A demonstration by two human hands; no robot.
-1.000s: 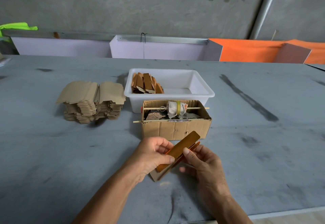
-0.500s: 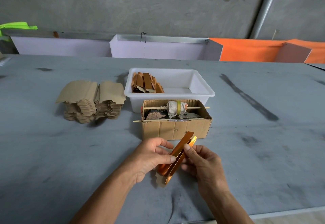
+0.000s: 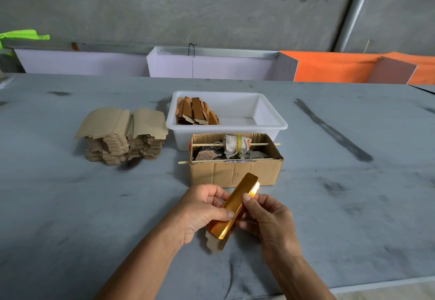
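Observation:
A long, narrow piece of gold-faced card (image 3: 237,202) is held slanted just above the grey table, its far end pointing up and to the right. My left hand (image 3: 200,210) grips its lower half, thumb laid across the shiny face. My right hand (image 3: 268,219) pinches its right edge, thumb tip on top. The card is partly folded lengthwise; its brown back shows at the near end.
Just beyond my hands is an open cardboard box (image 3: 235,172) with a wrapped spool on a stick. Behind it is a white plastic tub (image 3: 270,123) holding several folded gold pieces (image 3: 196,112). A stack of flat brown card blanks (image 3: 122,134) lies to the left.
The card has been folded up along its length and turned, so its shiny gold face now catches the light. Both hands stayed in place on it.

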